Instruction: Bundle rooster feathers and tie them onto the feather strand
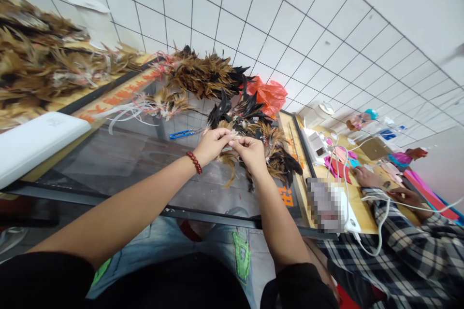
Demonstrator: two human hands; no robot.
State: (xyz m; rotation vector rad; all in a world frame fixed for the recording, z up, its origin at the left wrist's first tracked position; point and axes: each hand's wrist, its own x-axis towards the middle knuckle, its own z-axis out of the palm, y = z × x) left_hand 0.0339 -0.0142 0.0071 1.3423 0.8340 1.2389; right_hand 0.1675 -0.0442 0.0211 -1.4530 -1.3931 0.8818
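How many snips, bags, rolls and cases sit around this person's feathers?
Snips: 1, blue
Bag: 1, red
Roll: 1, white
Case: 1, white
Total: 4, feathers aside

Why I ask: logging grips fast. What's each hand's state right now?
Left hand: closed, pinching a small feather bundle.
Right hand: closed, pinching the same feather bundle.

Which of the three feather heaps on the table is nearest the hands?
The black-and-brown heap just behind the left hand and right hand, which pinch a feather tuft. The brown bundle lies farther back, the big heap far left.
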